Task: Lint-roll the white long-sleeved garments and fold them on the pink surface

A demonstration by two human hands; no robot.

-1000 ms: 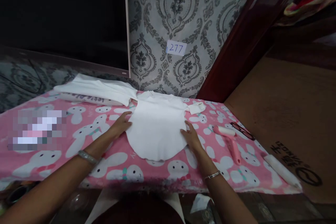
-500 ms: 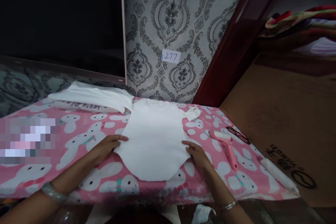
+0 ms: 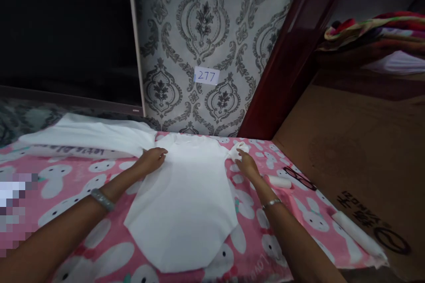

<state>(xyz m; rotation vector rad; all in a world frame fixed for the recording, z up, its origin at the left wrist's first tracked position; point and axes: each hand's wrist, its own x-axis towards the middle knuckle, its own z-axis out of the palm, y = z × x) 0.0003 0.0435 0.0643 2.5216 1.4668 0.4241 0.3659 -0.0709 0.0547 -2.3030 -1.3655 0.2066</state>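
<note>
White shirt [image 3: 186, 203]: lay spread on pink cloth [image 3: 252, 239], below the number card [image 3: 206, 75].
Left hand [image 3: 152, 159]: was at the shirt's edge, below-left of the card; fingers curled, grip unclear.
Right hand [image 3: 247, 163]: was at the sleeve [image 3: 245, 146], below-right of the card; couldn't tell whether fingers pinched it.

One plain white garment [image 3: 186, 203] lies spread flat on the pink, rabbit-printed tabletop [image 3: 78, 181], neckline [image 3: 190, 140] at the far end, tapered hem [image 3: 182, 265] nearest. Surface largely smooth; right-hand sleeve [image 3: 236, 147] bunched, its opening visible.
</note>
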